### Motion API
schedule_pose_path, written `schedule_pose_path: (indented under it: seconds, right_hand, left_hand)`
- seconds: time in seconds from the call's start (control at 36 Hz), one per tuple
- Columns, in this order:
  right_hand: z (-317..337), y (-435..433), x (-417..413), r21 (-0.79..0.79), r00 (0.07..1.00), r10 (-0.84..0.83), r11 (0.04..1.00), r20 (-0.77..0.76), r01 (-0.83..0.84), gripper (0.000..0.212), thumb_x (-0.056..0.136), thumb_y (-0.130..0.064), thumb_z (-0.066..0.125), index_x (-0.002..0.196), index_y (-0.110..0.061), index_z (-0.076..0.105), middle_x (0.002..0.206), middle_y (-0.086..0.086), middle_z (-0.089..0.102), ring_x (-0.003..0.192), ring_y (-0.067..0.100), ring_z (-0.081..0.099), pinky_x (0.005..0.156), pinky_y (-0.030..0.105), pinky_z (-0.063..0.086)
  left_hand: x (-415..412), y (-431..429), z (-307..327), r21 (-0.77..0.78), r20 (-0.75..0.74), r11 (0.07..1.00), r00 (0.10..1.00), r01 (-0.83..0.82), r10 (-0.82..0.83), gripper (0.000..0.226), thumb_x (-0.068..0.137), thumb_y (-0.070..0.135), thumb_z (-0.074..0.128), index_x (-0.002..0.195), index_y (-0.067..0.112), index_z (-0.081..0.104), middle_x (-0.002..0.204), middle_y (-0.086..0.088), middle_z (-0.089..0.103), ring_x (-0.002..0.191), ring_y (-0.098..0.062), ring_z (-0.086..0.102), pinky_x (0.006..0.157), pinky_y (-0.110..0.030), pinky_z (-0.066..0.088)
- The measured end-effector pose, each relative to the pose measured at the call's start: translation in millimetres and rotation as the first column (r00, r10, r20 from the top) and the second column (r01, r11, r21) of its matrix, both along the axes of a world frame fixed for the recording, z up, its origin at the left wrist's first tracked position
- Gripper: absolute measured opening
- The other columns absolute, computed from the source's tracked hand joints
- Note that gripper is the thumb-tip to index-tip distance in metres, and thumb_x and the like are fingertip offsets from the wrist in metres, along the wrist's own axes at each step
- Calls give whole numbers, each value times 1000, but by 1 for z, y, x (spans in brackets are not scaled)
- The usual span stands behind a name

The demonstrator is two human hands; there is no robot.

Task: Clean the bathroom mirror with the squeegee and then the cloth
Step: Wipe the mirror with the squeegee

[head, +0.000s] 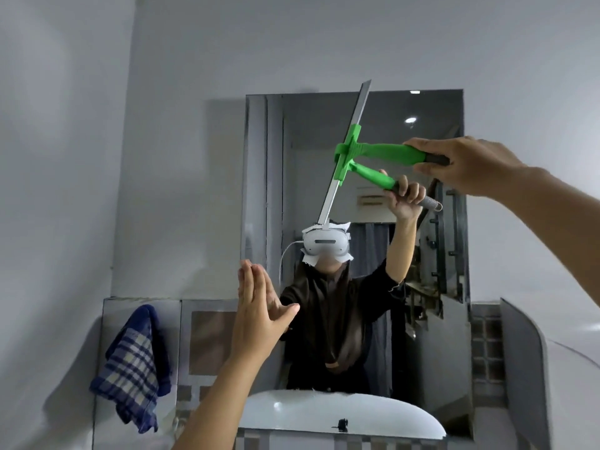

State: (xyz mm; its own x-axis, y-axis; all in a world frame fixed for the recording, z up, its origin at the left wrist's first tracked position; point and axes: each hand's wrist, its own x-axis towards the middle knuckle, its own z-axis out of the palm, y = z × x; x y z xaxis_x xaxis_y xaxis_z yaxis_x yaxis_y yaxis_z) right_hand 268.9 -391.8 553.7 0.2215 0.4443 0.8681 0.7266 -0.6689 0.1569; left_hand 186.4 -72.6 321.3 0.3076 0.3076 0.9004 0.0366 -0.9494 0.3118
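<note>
A rectangular mirror hangs on the white wall ahead. My right hand grips the dark end of a green-handled squeegee. Its long metal blade lies tilted against the glass, from above the mirror's top edge down to the middle. My left hand is raised flat with fingers together and thumb out, near the mirror's lower left edge, holding nothing. A blue and white checked cloth hangs on the tiled wall to the lower left. The mirror reflects a person in dark clothes with the squeegee.
A white basin sits below the mirror at the bottom centre. Grey patterned tiles cover the lower wall. A grey ledge or partition stands at the right of the mirror.
</note>
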Motion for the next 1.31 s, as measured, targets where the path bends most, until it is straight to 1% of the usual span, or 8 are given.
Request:
schedule_pose_path:
  seconds: [0.11,0.22,0.56,0.64,0.81,1.0,1.14,1.31]
  right_hand:
    - [-12,-15,1,36,1000,-12,999,-28,13,43,94,-41,44,136,-39,38,76,-3,51,59,16,43,54,28,31]
    - [-26,-23,9,90,998,-18,996,-60,24,36,95,-41,42,131,-43,40,72,-2,50,65,23,48,58,30,32]
    - [-69,1,0,312,978,106,949,-178,-46,28,95,-29,44,123,-26,44,79,12,59,54,23,48,49,28,37]
    - [-85,23,-8,423,961,185,902,-204,-84,25,95,-25,45,119,-21,45,81,15,61,54,26,51,52,37,46]
    - [-111,73,-29,653,911,346,747,-225,-123,18,94,-21,44,110,-13,47,66,1,52,49,17,46,43,29,39]
    - [-117,127,-56,821,855,460,566,-240,-74,19,96,-22,40,108,-8,47,83,3,54,57,11,49,45,24,35]
    - [-120,149,-68,843,861,453,534,-231,-55,21,96,-20,39,112,-8,47,71,-6,46,54,6,47,45,22,33]
    - [-130,169,-75,811,872,425,583,-241,-60,21,96,-22,39,112,-8,44,75,-2,48,63,15,51,49,27,35]
  left_hand:
    - [1,-3,-1,-17,-19,999,999,-38,38,107,74,62,57,146,18,-9,158,-6,-8,145,-21,-5,109,-25,20]
    - [-2,-7,1,-63,-17,997,999,38,-39,98,77,37,72,147,4,11,157,-12,3,145,-25,5,117,-41,14]
    - [4,7,-6,25,-34,998,998,-53,54,102,78,55,62,148,9,4,156,-6,-10,143,-19,-10,113,-29,11]
    - [3,5,-8,35,-46,999,998,-33,35,99,81,56,57,148,11,0,154,-2,-16,142,-15,-16,113,-28,8]
    - [1,8,-9,70,-59,997,997,-37,41,98,83,57,54,148,11,-3,154,-4,-15,142,-18,-13,113,-26,2]
    - [4,16,-16,146,-46,989,998,-28,35,94,86,53,54,147,4,3,156,-12,-3,144,-23,-3,117,-33,4]
    - [5,18,-19,228,-34,973,999,-23,32,88,87,56,46,145,16,-6,156,-12,-3,145,-25,1,118,-34,3]
    - [9,26,-25,301,-78,954,996,-18,43,85,89,57,37,148,9,0,157,-10,-3,144,-25,-8,118,-39,1]
